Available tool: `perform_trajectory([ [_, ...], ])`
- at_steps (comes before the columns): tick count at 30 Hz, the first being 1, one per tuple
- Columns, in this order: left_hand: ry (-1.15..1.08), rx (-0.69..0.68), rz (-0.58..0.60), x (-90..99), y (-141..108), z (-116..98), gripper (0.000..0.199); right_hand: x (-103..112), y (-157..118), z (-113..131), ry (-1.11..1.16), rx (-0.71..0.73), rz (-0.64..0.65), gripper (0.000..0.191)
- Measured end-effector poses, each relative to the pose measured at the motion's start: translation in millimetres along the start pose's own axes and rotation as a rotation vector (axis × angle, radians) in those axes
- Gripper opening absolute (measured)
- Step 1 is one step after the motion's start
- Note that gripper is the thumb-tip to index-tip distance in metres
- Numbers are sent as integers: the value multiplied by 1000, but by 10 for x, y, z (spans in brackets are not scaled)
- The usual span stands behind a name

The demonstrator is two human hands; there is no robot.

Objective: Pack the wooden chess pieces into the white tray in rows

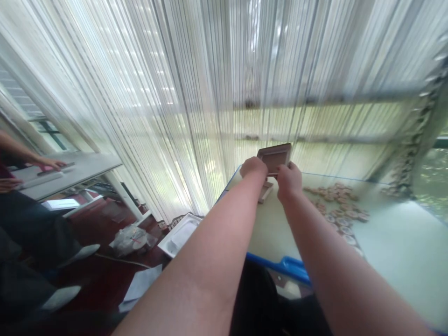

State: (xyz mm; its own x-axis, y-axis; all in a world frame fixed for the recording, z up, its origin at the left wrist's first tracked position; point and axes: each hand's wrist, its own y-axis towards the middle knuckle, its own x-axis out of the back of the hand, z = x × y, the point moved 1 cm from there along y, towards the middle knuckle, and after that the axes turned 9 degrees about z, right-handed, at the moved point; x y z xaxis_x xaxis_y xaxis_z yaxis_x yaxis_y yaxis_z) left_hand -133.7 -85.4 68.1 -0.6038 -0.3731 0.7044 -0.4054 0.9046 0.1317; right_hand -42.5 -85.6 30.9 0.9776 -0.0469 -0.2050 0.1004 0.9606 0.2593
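Both my hands hold a shallow wooden box or tray [279,157], tilted up above the far edge of a pale table [276,238] with a blue rim. My left hand [254,166] grips its left side, and my right hand [290,180] grips its lower right side. Below it, partly hidden by my left wrist, a second wooden piece like a frame or tray [266,192] lies on the table. To the right of my right hand many small round wooden pieces [341,196] lie spread in a loose heap, some hidden behind my right forearm.
Sheer striped curtains [196,93] hang just beyond the table. A blue tray-like recess [296,267] is on the near edge. At left, another person's hand [52,163] rests by a white table [87,165]. A plastic bag [131,239], a white box [182,233] and papers [142,282] lie low.
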Motion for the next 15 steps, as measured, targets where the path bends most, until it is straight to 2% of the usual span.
perform_trajectory([
  [2,55,20,34,28,-129,-167,22,134,-63,198,11,99,15,17],
  [6,10,-119,122,-62,-400,-474,26,532,-223,522,28,282,91,30],
  [10,-87,-226,196,-308,-714,-727,25,1092,-448,761,-223,435,115,40],
  [12,-261,-246,273,-453,-886,-850,27,1390,-583,827,-414,521,104,43],
  [15,-686,-261,437,-648,-1168,-1008,30,1754,-771,810,-663,678,143,45],
])
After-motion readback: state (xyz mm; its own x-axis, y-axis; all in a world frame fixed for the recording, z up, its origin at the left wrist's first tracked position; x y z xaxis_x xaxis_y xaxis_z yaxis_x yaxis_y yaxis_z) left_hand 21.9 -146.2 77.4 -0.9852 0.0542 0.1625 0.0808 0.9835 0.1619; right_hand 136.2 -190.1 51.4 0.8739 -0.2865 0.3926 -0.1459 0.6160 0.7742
